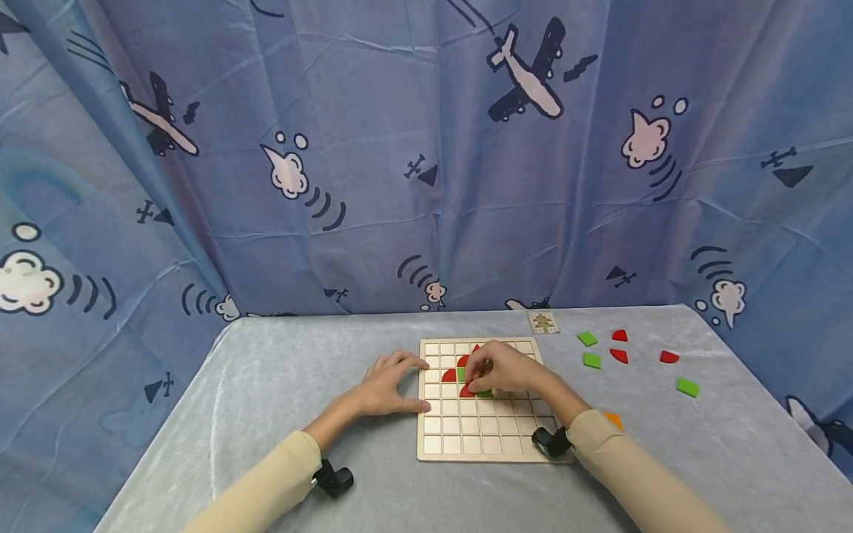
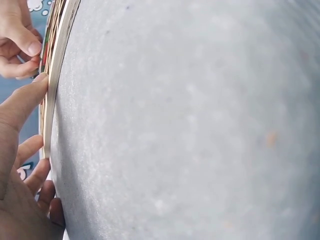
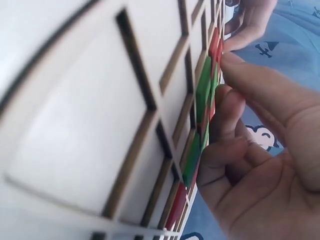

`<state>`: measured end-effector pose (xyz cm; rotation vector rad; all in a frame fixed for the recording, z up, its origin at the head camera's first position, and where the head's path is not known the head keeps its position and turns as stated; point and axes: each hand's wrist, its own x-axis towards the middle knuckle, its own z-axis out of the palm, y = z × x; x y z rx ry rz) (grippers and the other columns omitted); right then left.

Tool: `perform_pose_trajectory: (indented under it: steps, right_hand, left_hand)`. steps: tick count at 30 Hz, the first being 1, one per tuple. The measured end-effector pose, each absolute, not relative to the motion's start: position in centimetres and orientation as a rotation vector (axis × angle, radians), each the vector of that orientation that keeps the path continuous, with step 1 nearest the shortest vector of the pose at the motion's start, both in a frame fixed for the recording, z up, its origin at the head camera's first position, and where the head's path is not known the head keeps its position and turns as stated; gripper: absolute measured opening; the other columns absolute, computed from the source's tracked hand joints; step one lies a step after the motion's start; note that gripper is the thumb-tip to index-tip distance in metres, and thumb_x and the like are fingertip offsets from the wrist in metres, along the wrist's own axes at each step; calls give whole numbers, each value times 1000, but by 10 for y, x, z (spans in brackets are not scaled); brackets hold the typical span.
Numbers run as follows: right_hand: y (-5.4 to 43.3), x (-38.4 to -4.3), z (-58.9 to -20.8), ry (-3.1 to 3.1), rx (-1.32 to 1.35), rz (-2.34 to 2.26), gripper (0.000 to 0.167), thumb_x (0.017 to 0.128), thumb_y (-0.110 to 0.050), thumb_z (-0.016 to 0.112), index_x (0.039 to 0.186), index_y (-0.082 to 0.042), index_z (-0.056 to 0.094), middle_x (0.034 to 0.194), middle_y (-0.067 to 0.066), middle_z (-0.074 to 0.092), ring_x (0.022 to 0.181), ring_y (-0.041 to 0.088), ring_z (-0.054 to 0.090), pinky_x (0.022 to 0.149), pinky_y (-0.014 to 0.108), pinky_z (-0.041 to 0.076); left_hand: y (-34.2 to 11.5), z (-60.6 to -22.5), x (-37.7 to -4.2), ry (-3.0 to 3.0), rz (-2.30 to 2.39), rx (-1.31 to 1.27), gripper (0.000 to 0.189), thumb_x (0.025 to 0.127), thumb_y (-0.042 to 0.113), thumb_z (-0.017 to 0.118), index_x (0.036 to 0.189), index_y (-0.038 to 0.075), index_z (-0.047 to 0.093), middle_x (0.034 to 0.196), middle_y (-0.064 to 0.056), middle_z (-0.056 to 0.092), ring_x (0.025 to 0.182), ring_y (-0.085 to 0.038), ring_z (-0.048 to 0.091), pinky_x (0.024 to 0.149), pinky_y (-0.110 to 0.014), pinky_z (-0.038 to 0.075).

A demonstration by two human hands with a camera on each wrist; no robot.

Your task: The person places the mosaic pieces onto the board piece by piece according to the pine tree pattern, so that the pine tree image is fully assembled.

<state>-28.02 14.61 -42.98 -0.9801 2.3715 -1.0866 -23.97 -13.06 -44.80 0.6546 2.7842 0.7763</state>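
A pale wooden grid board (image 1: 461,444) lies on the table, with several red and green tiles in its upper cells. My left hand (image 1: 384,389) rests at its left edge, thumb and fingers extended and spread along the rim. Over the middle of the board my right hand (image 1: 504,368) bends its fingers, and thumb and fingertips pinch at a red quarter-circle tile (image 1: 467,391). Beside that tile sits a green square tile (image 1: 484,394), partly under the hand. In the right wrist view the thumb (image 3: 245,70) meets the red tiles, and the other fingers curl close beside the board.
A small patterned card (image 1: 543,322) lies behind the board. Loose green tiles (image 1: 591,360) and red quarter-circle tiles (image 1: 619,356) are scattered to the right. An orange piece (image 1: 614,420) shows partly behind the right sleeve. A printed blue curtain (image 1: 373,185) hangs behind the table.
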Motion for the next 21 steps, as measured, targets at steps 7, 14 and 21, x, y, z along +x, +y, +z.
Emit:
perform_pose_trajectory:
  steps: [7, 14, 21]
  right_hand:
    - [161, -281, -427, 2324, -1018, -1163, 6, 86, -7, 75, 90, -5, 74, 84, 8, 70, 71, 12, 60, 65, 25, 51]
    - [187, -281, -427, 2374, -979, -1202, 11, 88, -14, 74, 95, -5, 74, 93, 8, 73, 79, 13, 64, 70, 26, 54]
    - [220, -278, -424, 2481, -830, -1159, 15, 89, -20, 74, 98, -8, 74, 95, 6, 72, 77, 10, 59, 69, 24, 51]
  left_hand:
    - [-130, -448, -239, 2781, 775, 656, 69, 79, 54, 77, 138, 29, 53, 147, 0, 44, 125, -26, 40, 105, -54, 34]
    - [-131, -449, -241, 2782, 772, 665, 69, 79, 56, 76, 138, 28, 53, 148, 1, 44, 126, -26, 40, 105, -56, 34]
    - [-132, -448, -239, 2779, 784, 662, 68, 79, 55, 77, 137, 29, 53, 148, 1, 44, 127, -26, 40, 106, -56, 33]
